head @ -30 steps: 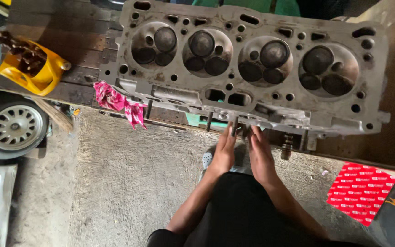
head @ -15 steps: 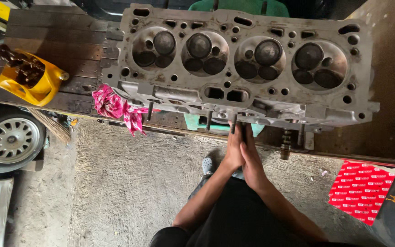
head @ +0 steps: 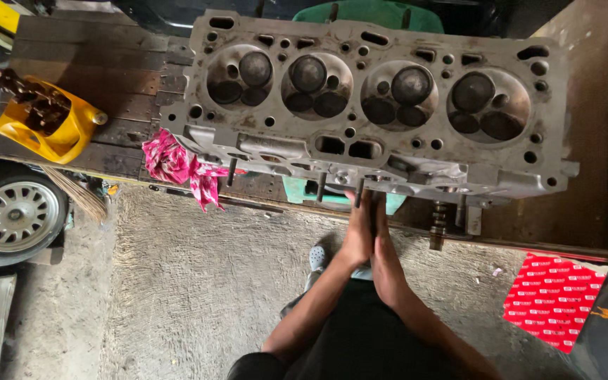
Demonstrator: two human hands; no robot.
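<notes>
A grey metal cylinder head (head: 374,151) lies on a dark wooden bench (head: 93,63), its four combustion chambers facing up. Below its near edge, my left hand (head: 357,236) and my right hand (head: 386,246) are pressed flat together, palm to palm, fingers pointing up at the head. A thin dark rod (head: 359,193) sticks out from between my fingertips and runs up to the underside of the head's edge. Its lower part is hidden between my palms.
A pink rag (head: 177,165) hangs off the bench edge at left. A yellow container (head: 51,123) holding a chain sits far left, above a car wheel (head: 12,214). A red printed packet (head: 554,299) lies on the concrete floor at right. A valve spring (head: 438,225) hangs under the head.
My hands, slightly apart a second ago, have closed flat against each other around the rod. My view has shifted a little.
</notes>
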